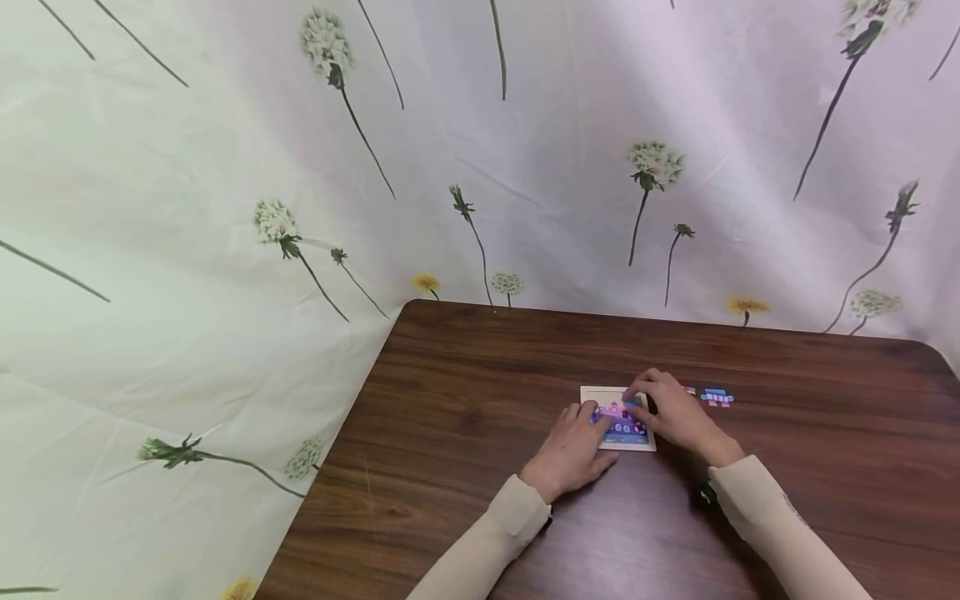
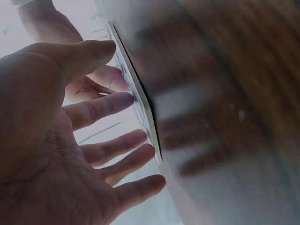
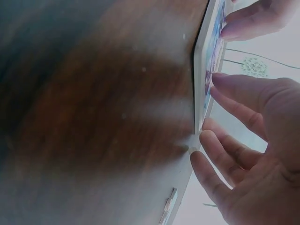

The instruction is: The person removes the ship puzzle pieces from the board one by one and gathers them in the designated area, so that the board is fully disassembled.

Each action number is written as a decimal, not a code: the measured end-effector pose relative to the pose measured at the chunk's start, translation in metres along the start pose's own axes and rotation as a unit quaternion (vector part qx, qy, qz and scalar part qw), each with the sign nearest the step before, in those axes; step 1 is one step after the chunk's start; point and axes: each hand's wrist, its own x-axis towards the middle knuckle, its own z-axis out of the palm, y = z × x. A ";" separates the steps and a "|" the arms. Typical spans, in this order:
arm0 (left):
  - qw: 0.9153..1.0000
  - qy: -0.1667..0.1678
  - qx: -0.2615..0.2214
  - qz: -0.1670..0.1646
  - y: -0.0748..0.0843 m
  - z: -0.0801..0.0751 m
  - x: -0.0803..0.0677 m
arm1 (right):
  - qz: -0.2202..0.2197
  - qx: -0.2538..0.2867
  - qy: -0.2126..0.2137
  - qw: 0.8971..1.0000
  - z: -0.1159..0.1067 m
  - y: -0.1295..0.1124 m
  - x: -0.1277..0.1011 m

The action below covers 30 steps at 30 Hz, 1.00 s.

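A flat jigsaw puzzle with a white frame [image 1: 633,447] and a purple, pink and blue picture lies on the table. My left hand [image 1: 573,446] reaches over its left side, fingertips at the picture and thumb by the near edge. In the left wrist view those fingers are spread and nearly straight along the puzzle's edge [image 2: 140,91]. From the right, my right hand [image 1: 675,412] has its thumb and index fingertips on the picture. In the right wrist view its other fingers extend past the corner of the board [image 3: 199,70]. Both hands hide parts of the picture.
A blue and pink jigsaw piece [image 1: 717,398] lies on the wooden table [image 1: 465,400] right of my right hand. Another small pink piece [image 1: 689,389] shows partly behind that hand. Dandelion-printed cloth [image 1: 555,208] hangs along the table's back and left side.
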 end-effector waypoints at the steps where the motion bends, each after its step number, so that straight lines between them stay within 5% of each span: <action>1: 1.000 -0.001 0.000 0.000 0.000 0.000 0.000 | 0.001 0.001 0.000 1.000 0.000 -0.001 0.000; 30: 0.999 -0.026 0.025 -0.011 0.004 0.001 0.002 | 0.009 0.004 0.005 1.000 0.006 -0.001 0.005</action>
